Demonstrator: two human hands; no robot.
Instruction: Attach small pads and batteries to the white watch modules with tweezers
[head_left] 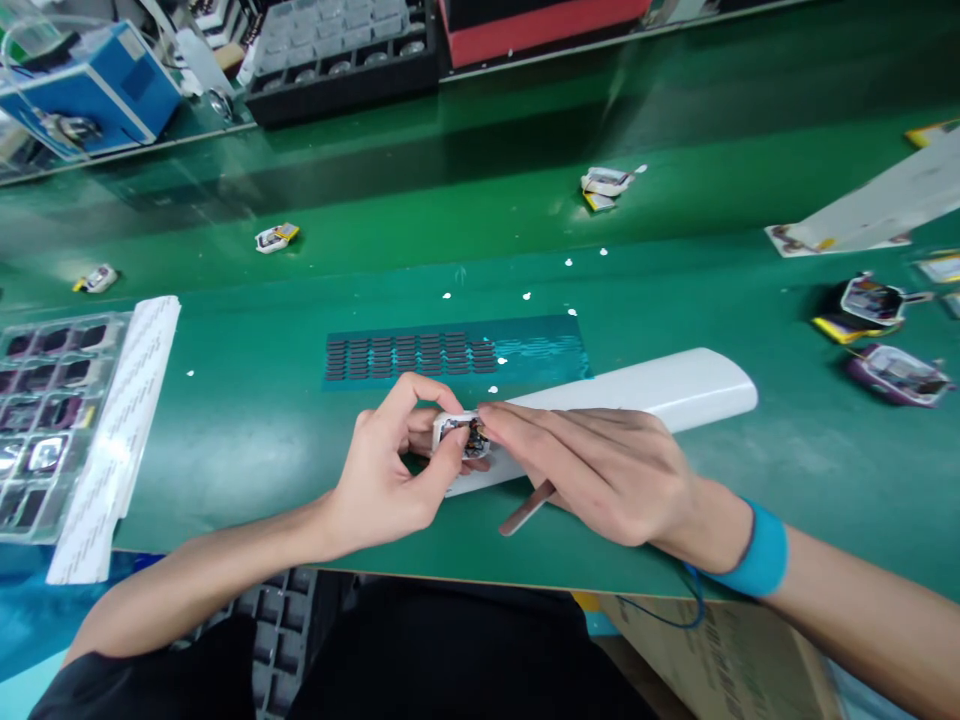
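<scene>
My left hand pinches a small white square casing with dark electronics inside, held just above the green mat. My right hand lies flat beside it, its fingertips pressing on the casing's open face. A thin flat stick pokes out from under my right palm; whether the hand grips it is unclear. Just behind the hands lies a teal sheet of small dark pads. A blue wrist strap circles my right wrist.
A long white strip lies under my right hand. A clear tray of parts and a white liner sheet sit at the left. Similar casings lie at the right and on the far belt. Black trays stand at the back.
</scene>
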